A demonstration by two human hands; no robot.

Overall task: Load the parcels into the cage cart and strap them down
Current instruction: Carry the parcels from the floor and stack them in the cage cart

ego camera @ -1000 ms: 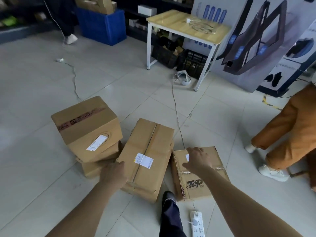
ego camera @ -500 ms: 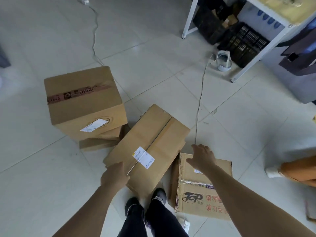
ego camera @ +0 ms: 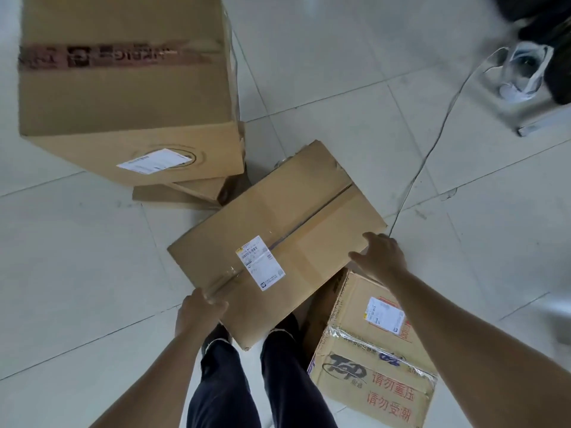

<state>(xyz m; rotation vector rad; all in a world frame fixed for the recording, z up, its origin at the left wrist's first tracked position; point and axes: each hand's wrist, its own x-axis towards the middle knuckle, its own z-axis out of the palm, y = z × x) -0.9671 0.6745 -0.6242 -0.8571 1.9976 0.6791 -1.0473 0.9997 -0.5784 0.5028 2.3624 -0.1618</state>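
Note:
A flat brown parcel (ego camera: 278, 230) with a white label lies on the tiled floor in front of my feet. My left hand (ego camera: 199, 312) grips its near left corner. My right hand (ego camera: 381, 257) rests on its right edge, fingers spread over the top. A printed parcel (ego camera: 370, 359) with red writing sits to the right, partly under my right arm. A large taped parcel (ego camera: 123, 88) stands at the upper left on top of a flatter box (ego camera: 176, 194). No cage cart or strap is in view.
A thin cable (ego camera: 432, 143) runs across the floor tiles from the flat parcel toward a white device (ego camera: 522, 72) at the upper right, beside a table leg (ego camera: 537, 125). My dark trouser legs (ego camera: 247, 381) stand below the flat parcel.
The view has tilted down and closer to the parcels. My right hand moved from the printed parcel onto the flat parcel's right edge. My left hand closed on its near corner.

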